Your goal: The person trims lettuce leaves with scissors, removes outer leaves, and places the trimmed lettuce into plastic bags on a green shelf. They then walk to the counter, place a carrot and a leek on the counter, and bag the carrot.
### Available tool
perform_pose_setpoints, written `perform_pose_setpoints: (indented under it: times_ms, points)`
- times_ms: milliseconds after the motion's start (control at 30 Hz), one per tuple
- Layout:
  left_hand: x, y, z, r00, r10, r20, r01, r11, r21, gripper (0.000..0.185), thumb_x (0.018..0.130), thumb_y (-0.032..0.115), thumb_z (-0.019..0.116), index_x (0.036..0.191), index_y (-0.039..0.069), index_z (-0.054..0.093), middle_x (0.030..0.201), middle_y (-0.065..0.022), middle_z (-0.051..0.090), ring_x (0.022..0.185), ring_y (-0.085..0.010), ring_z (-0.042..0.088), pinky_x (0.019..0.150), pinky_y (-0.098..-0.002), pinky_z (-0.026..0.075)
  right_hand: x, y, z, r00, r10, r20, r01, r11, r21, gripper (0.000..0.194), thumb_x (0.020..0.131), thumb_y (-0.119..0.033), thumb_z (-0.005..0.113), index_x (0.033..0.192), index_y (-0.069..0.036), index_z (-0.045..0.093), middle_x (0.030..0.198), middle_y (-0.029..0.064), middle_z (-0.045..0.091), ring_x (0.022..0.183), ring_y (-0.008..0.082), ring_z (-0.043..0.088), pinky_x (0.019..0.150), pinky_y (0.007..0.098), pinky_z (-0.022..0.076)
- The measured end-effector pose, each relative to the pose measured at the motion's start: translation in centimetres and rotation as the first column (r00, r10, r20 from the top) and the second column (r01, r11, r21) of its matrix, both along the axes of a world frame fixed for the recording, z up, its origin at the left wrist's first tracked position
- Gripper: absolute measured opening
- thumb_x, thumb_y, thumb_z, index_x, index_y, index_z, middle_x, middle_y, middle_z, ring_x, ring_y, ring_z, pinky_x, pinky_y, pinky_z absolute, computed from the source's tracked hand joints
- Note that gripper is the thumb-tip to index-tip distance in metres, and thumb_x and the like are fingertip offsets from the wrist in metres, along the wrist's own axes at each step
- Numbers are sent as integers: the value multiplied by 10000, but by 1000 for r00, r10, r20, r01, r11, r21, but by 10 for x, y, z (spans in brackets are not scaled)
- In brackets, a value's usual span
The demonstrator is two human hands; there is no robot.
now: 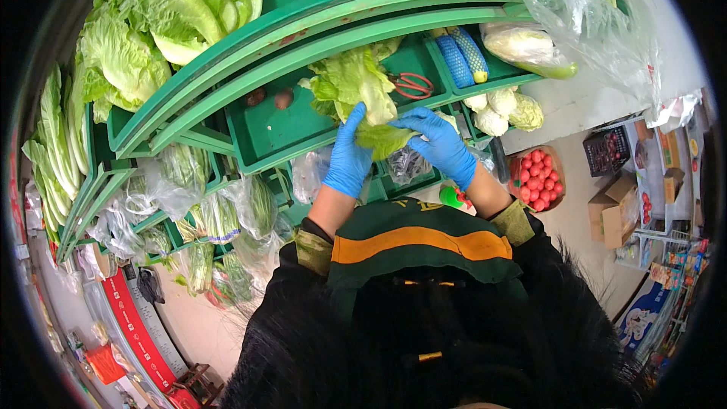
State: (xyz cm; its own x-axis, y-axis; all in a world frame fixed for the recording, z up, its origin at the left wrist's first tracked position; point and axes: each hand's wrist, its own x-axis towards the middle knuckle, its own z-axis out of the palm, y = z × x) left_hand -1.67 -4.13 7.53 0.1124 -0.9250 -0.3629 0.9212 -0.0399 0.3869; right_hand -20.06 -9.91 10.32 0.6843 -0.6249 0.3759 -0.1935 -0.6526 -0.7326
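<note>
A head of leafy lettuce [355, 79] lies over a green plastic tray [267, 133], its pale stem end towards me. My left hand [350, 150], in a blue disposable glove, grips the lettuce beside its stem end, thumb uppermost. With gloved fingers bent, my right hand [440, 145] pinches an outer lettuce leaf [386, 140] that hangs down at the near side of the head. Whether that leaf is still joined to the stem cannot be seen. Red-handled scissors [413, 86] rest in the tray just right of the lettuce, their blades hidden by it.
Large lettuces [193, 5] fill the upper shelf. Two brown round vegetables [283, 99] sit in the tray's left part. Net-wrapped produce [463, 57] and a bagged cabbage [525, 45] are at right. Plastic bags [590, 17] hang upper right. Below stands a box of tomatoes [535, 179].
</note>
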Motion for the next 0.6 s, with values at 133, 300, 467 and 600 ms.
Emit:
perform_pose_setpoints:
  times_ms: [133,300,467,600]
  points:
    - [9,0,1,982,117,-148,-127,990,-59,578,870,342,651,1348,90,446,1287,-133,533,1162,-310,521,983,-484,435,6,5,-16,989,-82,126,57,981,188,359,811,-72,666,1168,-65,633,1065,100,634,899,214,628,781,292,519]
    - [27,3,3,947,276,-167,-290,954,-71,651,845,421,649,1371,119,412,1344,-116,478,1198,-314,486,980,-524,418,16,-6,-25,891,-393,226,12,519,855,293,925,-109,591,1196,0,609,1096,75,661,861,103,627,807,269,524]
    - [33,10,-1,946,284,-156,-298,951,-77,662,851,422,643,1384,118,392,1351,-122,468,1215,-315,472,970,-526,428,52,-68,-17,993,-82,-85,118,648,752,566,876,-271,665,1315,36,481,1197,158,603,1002,201,607,874,298,497]
    - [30,15,3,956,294,-23,-294,950,-102,616,889,331,634,1397,108,367,1365,-113,456,1228,-303,470,985,-485,431,72,-75,-8,934,-157,-322,213,966,145,903,783,-384,732,1437,41,276,1355,264,465,1242,322,477,1013,361,406]
